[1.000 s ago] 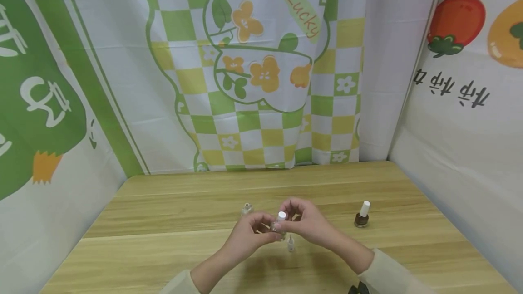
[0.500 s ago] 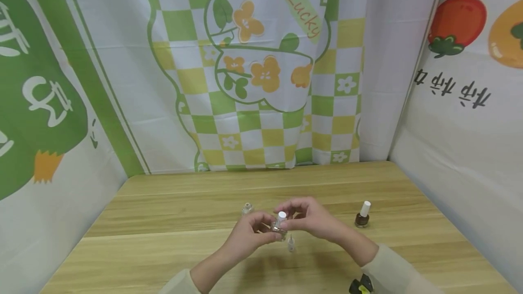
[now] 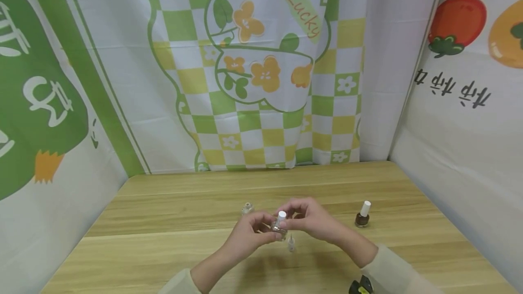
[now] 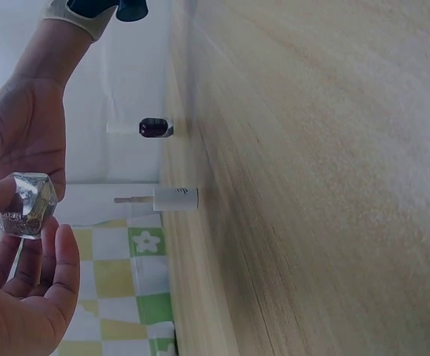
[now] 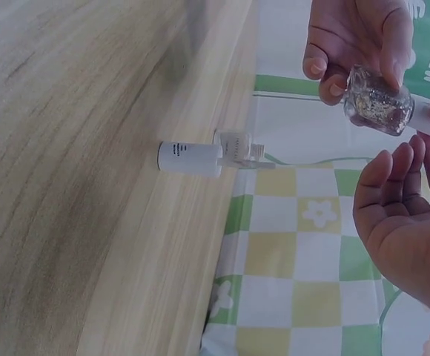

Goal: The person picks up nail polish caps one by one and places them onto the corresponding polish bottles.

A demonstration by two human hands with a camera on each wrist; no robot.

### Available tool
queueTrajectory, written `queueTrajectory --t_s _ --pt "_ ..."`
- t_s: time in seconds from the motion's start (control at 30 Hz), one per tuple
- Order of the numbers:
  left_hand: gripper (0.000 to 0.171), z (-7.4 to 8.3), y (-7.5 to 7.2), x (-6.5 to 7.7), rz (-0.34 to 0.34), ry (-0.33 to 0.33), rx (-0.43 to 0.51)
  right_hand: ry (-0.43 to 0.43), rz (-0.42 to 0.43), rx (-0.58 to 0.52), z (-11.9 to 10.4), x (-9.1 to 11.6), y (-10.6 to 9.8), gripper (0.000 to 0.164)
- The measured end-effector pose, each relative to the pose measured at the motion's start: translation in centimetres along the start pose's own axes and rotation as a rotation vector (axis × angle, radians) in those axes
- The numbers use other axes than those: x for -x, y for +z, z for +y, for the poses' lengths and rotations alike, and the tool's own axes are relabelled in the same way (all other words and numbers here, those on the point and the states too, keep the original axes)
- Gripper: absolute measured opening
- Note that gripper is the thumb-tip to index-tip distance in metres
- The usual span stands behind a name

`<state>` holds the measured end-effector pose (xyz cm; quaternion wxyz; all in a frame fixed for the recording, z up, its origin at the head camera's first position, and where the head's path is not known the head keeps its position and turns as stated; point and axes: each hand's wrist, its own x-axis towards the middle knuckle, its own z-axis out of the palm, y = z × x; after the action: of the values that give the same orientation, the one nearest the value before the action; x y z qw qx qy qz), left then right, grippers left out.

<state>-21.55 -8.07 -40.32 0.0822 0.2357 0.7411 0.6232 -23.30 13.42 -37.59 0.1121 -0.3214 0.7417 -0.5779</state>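
Above the table, my left hand [image 3: 250,232] holds a clear nail polish bottle [image 5: 378,107] with glittery flakes inside, thumb and fingers on its glass body. My right hand [image 3: 314,222] pinches the bottle's white cap [image 5: 420,116] between thumb and index finger; its other fingers are bent loosely in the right wrist view. The cap is on the neck. Just below the hands, a loose white cap [image 4: 176,199] stands on the table, its brush pointing up. Behind my left hand is an uncapped clear bottle [image 3: 247,208], partly hidden in the head view.
A dark nail polish bottle [image 3: 362,218] with a white cap stands upright to the right on the wooden table [image 3: 175,203]. Printed cloth [image 3: 261,139] hangs along the back and both sides. A black wrist device [image 3: 361,286] shows by the right sleeve.
My right hand has shifted slightly left and its fingers have moved about the cap, showing more of the bottle's glass. The left hand and the things on the table stay put.
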Motion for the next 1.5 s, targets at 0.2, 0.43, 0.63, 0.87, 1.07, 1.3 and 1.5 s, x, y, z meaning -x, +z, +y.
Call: queueTrajectory --t_s 0.2,0.43,0.63,0.87,1.07,1.3,1.5 --pt "0.024 0.1 0.0 0.0 0.002 -0.010 -0.006 0.012 0.048 0.003 0.0 -0.1 0.3 0.018" --pt "0.024 0.0 -0.1 0.0 0.013 -0.015 -0.022 0.024 0.126 0.036 0.1 -0.3 0.9 0.018" --pt "0.024 -0.2 -0.1 0.0 0.024 -0.006 -0.042 0.039 0.182 0.062 0.0 -0.3 1.3 0.020" --pt "0.023 -0.2 0.0 0.0 0.028 0.005 -0.047 0.062 0.222 0.055 -0.2 -0.2 1.8 0.024" --pt "0.025 0.0 0.0 0.2 0.014 0.019 -0.049 0.063 0.229 0.050 -0.2 -0.1 1.9 0.024" --pt "0.025 0.2 0.0 0.3 0.040 0.008 -0.049 0.037 0.204 0.046 0.0 -0.1 1.5 0.026" --pt "0.026 0.2 0.0 0.2 0.051 -0.011 -0.046 0.008 0.155 0.034 0.2 -0.1 0.7 0.025"
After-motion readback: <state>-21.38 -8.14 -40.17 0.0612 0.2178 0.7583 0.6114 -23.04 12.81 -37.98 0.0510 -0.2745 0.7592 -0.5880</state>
